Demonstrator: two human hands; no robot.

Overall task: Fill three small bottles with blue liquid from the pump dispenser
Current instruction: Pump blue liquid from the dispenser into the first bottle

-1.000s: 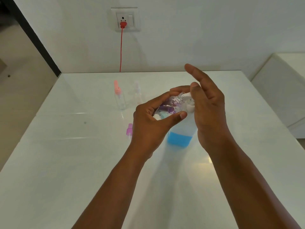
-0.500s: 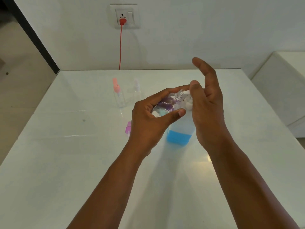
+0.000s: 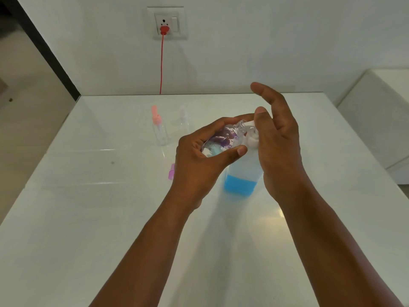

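My left hand [image 3: 199, 165] grips a small clear bottle [image 3: 223, 140], tilted with its open neck against the white pump nozzle. A little blue liquid lies in the bottle's low end. The pump dispenser [image 3: 242, 176] stands on the white table [image 3: 88, 229], with blue liquid in its bottom part only. My right hand [image 3: 278, 147] rests on the pump head, thumb on top and fingers spread upward. Further back stand a small clear bottle with a pink spray cap [image 3: 159, 127] and another with a clear cap [image 3: 183, 120]. A purple cap [image 3: 171, 172] lies left of my left hand.
A red cable [image 3: 161, 65] hangs from a wall socket [image 3: 167, 24] behind the table's far edge. A white cabinet [image 3: 376, 120] stands to the right of the table. A dark door frame edge runs down the left wall.
My right hand's fingers have lifted and spread a little while the thumb stays on the pump head. The small bottle in my left hand stays at the nozzle.
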